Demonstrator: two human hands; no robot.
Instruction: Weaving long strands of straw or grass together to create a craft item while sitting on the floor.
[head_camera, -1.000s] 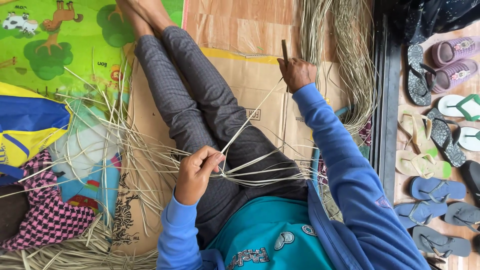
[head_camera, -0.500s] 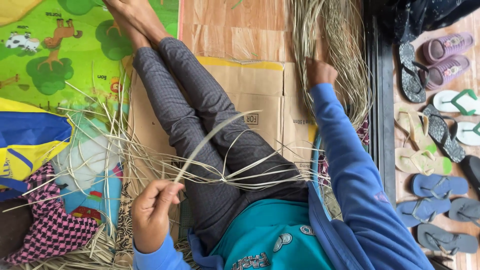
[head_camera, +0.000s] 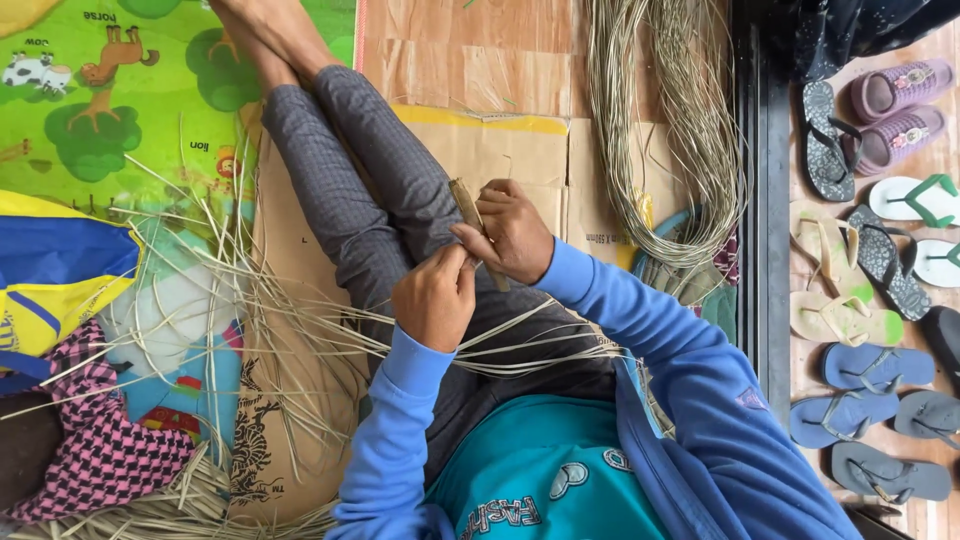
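Cloth in pink and black check (head_camera: 95, 440) lies at the far left, just beside a blue and yellow bag (head_camera: 50, 265), both resting on a green play mat printed with animals (head_camera: 120, 90). Loose pale reed strips (head_camera: 230, 300) fan out from the lap across the mat and the flattened cardboard (head_camera: 500, 150) under the outstretched legs (head_camera: 360, 190), so the floor on that side is cluttered right up to the thigh. Above the knees the left hand (head_camera: 435, 297) is closed, its fingertips pinching a flat reed strip (head_camera: 476, 232) that the right hand (head_camera: 515, 233) also grips; the two hands touch. More strips cross the lap just beneath the wrists. Bare cardboard between the right hand and a long looped bundle of reeds (head_camera: 675, 130) leaves some open room. Beyond the bundle a dark door track (head_camera: 760, 200) marks the edge, and past it sandals and flip-flops (head_camera: 880, 270) lie crowded on the pink floor.
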